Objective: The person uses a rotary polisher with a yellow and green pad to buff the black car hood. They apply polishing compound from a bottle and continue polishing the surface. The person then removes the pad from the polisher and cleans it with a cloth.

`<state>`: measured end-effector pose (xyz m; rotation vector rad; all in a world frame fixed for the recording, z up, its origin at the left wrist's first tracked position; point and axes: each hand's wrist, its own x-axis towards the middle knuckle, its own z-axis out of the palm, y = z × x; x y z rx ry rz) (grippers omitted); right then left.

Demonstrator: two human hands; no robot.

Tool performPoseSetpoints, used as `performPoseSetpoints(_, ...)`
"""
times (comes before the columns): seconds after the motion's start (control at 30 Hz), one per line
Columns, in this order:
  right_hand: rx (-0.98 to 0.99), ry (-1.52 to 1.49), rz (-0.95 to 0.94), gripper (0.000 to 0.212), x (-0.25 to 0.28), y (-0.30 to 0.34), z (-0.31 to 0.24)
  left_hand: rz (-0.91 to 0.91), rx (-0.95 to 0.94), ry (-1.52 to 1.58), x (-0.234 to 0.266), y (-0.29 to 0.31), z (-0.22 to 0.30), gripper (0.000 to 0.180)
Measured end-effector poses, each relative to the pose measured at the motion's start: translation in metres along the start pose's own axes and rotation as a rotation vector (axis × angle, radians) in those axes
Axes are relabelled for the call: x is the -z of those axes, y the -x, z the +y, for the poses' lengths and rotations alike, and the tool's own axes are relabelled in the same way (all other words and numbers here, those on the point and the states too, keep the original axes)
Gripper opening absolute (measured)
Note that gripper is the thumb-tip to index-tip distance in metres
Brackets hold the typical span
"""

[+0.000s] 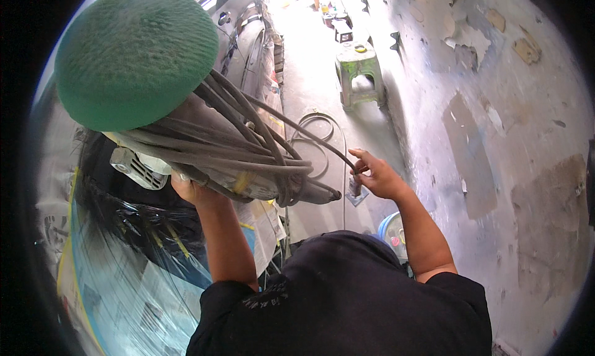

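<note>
A dusty power polisher (207,139) slants across the upper left, its big round green foam pad (136,55) turned up. Grey cord (235,160) is wound in several loops around its body. My left hand (193,188) grips the polisher from below, beside a vented housing (139,169); most of its fingers are hidden behind the tool. Off to the right, my right hand (381,176) pinches a length of the cord between thumb and fingers, and that stretch runs taut back to the loops. A small grey object just under those fingers is too unclear to name.
Clear plastic sheeting (161,294) and black film (133,226) cover a surface at lower left. A green stool (361,77) stands by the stained, peeling wall (489,126). A thin hose (316,117) lies coiled on the floor. A blue-rimmed bucket (393,232) sits near my right arm.
</note>
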<state>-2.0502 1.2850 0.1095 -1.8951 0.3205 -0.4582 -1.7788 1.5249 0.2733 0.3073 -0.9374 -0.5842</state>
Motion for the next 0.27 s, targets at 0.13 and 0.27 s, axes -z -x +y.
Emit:
performPoseSetpoints(0.13,-0.096,-0.387,0.068,0.063,0.015,-0.012,0.003,-0.151,0.043,0.086,-0.007,0.002,0.000,0.059)
performPoseSetpoints(0.27,-0.047,-0.796,0.189,0.070,0.016,-0.020,-0.029,-0.279,0.029,0.111,-0.010,0.002,0.000,0.062)
